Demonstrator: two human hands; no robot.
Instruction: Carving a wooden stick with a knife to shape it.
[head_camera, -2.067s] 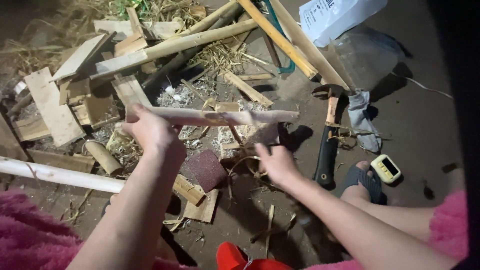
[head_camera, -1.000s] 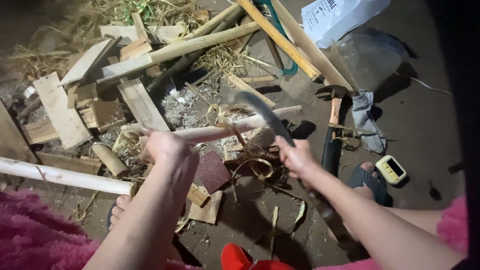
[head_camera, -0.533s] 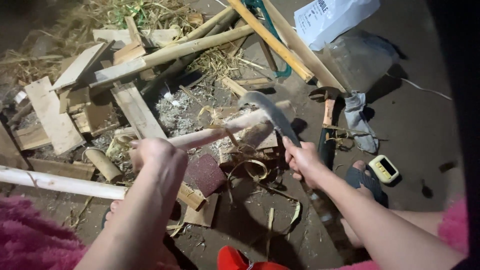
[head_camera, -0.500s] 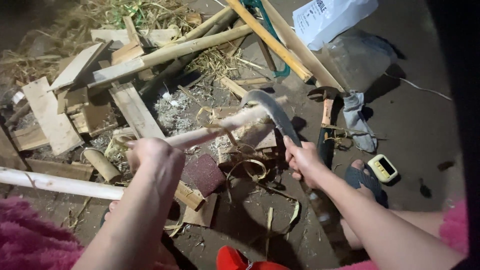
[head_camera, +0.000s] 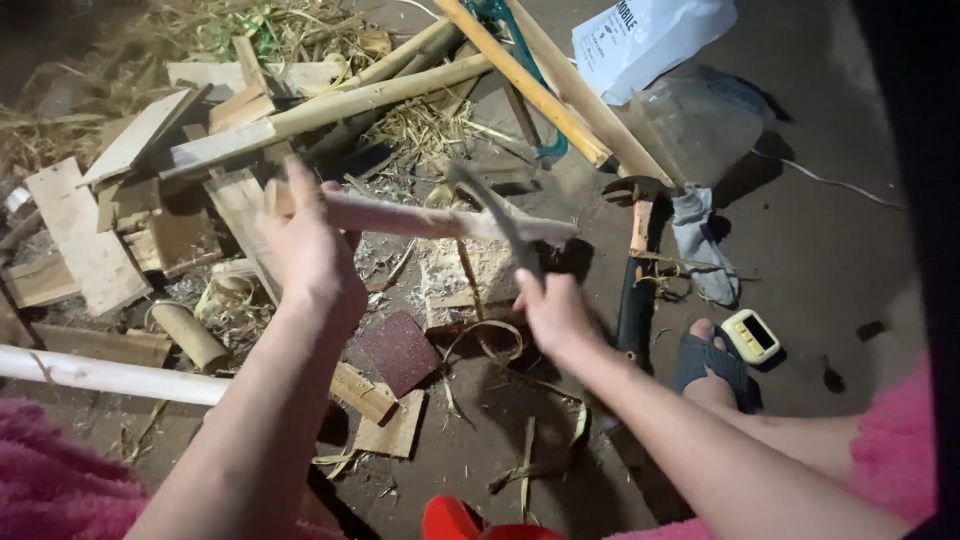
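My left hand (head_camera: 308, 250) grips the left end of a pale wooden stick (head_camera: 430, 220), held roughly level above the ground. My right hand (head_camera: 555, 312) grips the handle of a curved blade knife (head_camera: 495, 212). Its blurred blade lies across the stick's right half. Curled wood shavings (head_camera: 490, 340) lie on the ground below the stick.
Wood scraps and planks (head_camera: 90, 240) and long bamboo poles (head_camera: 330, 105) are piled at the left and top. A white pole (head_camera: 100, 375) lies at the lower left. A hammer (head_camera: 635, 260), a yellow tape measure (head_camera: 752, 335), a sandalled foot (head_camera: 712, 362) and a white bag (head_camera: 650, 35) are at the right.
The stick has levelled out and risen a little. My right hand has moved the knife so that its blade is against the stick's right part; the blade is motion-blurred.
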